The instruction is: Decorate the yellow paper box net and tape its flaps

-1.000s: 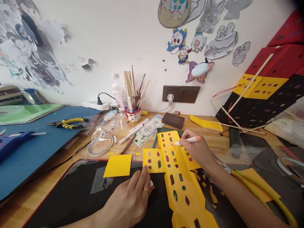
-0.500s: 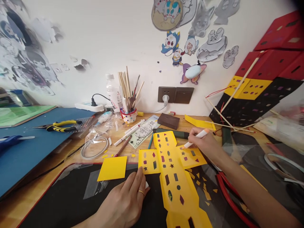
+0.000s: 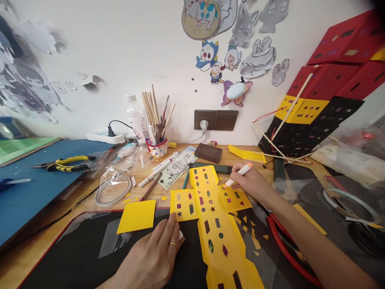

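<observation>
A yellow cardboard cutout point(image 3: 214, 237) shaped like an unfolded box lies on the black mat, dotted with small cut-out stars, diamonds, ovals and rectangles. My right hand point(image 3: 245, 182) grips a white marker point(image 3: 240, 174) with an orange end. Its orange tip touches the upper left part of the cutout's right flap point(image 3: 237, 204). My left hand point(image 3: 153, 251) rests at the left flap point(image 3: 184, 206), index fingertip on its lower edge. A small white object point(image 3: 181, 235), mostly hidden, pokes out between its fingers and thumb. Left of it lies a yellow sticky-note pad point(image 3: 136, 216).
Yellow scraps point(image 3: 255, 241) and red-handled tool point(image 3: 284, 245) lie right of the cutout. Behind are a dark block point(image 3: 208, 153), a stencil ruler point(image 3: 178, 167), pens and a brush cup point(image 3: 157, 148). Stacked red, yellow and black boxes point(image 3: 313, 110) stand at right; pliers point(image 3: 66, 162) lie left.
The whole view has shifted slightly, so things sit a little further left. The marker tip stays on the right flap, and the left hand keeps its place by the left flap.
</observation>
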Available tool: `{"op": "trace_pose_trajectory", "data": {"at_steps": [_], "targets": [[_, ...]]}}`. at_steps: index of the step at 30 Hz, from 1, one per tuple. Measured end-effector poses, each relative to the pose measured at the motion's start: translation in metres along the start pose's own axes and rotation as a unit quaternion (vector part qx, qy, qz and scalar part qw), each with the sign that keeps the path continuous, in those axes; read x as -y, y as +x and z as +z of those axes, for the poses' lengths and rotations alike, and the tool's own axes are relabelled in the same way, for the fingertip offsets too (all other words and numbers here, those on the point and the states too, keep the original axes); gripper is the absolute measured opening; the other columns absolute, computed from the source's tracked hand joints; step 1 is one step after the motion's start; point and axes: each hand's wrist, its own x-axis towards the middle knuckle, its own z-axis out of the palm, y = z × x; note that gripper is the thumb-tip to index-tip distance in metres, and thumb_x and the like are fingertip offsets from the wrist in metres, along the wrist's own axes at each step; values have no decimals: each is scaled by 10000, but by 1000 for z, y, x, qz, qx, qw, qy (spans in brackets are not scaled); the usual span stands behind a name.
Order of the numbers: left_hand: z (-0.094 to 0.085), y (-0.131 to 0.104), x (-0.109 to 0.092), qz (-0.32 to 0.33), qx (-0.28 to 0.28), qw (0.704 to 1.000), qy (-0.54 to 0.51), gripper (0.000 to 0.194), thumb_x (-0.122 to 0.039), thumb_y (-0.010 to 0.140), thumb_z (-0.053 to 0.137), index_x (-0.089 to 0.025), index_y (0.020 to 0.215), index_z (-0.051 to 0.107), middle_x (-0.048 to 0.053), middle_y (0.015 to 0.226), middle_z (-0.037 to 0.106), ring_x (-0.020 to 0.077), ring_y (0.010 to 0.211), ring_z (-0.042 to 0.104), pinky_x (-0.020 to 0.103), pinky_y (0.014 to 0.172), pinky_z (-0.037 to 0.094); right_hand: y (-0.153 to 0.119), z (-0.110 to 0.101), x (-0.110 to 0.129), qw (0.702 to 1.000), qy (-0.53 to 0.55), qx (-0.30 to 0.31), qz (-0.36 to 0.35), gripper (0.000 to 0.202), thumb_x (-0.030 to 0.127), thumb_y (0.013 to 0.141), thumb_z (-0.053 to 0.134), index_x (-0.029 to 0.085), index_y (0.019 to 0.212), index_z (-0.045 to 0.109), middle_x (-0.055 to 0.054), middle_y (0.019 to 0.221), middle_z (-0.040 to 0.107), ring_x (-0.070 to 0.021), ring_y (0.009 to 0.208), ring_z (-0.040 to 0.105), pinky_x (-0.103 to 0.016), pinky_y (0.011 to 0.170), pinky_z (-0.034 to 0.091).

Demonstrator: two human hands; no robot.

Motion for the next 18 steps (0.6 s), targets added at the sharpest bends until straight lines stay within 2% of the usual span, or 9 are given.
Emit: {"op": "trace_pose_trajectory", "data": {"at_steps": [9,18], "targets": [[-3,1,1,8,-3,1000,20,297,-67,895,313,-26,911,606,182,977,648,266,791,655,307,546,551,-2,-2,4,998,-44,-34,-19,108,220,654,497,209,555,455,25,509,558,-156,545,565,-225,462,385],[-1,0,0,6,-11,1000,14,308,-68,903,305,-11,911,607,195,976,645,284,794,652,325,545,553,-4,-1,8,996,-75,-36,-29,107,220,652,491,207,547,471,25,514,556,-144,523,534,-217,433,332]]}}
